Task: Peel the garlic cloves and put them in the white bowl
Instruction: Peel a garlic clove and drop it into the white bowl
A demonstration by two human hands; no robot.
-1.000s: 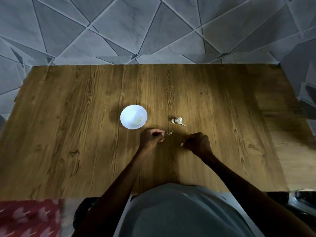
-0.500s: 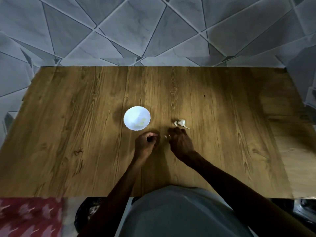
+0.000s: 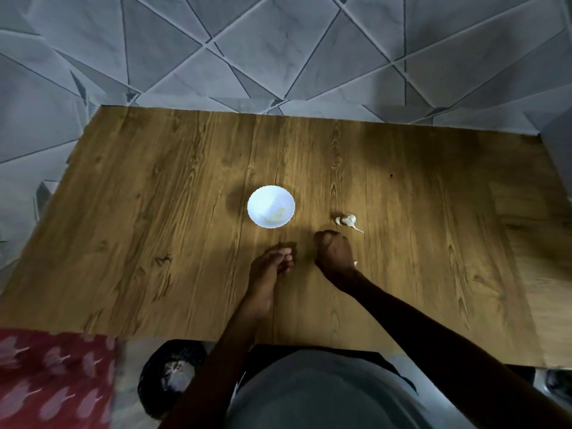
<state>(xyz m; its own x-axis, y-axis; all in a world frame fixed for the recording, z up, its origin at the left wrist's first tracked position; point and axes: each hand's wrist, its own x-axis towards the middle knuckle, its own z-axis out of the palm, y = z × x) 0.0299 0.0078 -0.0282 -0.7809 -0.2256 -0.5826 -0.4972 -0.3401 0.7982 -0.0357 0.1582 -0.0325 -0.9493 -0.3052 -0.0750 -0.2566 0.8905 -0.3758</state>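
Observation:
The white bowl stands mid-table with a few pale yellow peeled cloves inside. To its right lies a piece of garlic head with a thin stalk. My left hand rests on the wood below the bowl, fingers curled against the thumb; I cannot see what, if anything, is between them. My right hand is balled knuckles-up just below the garlic head, with its fingertips hidden. A small white scrap of skin lies on the table at that hand's right side.
The wooden table has its far edge against a grey tiled floor. Red patterned cloth and a dark round object lie beyond the near edge at lower left. My grey-clad lap fills the bottom middle.
My right hand swung left from beside the white scrap and up to just below the garlic head, covering a skin scrap that lay there. The left hand barely moved.

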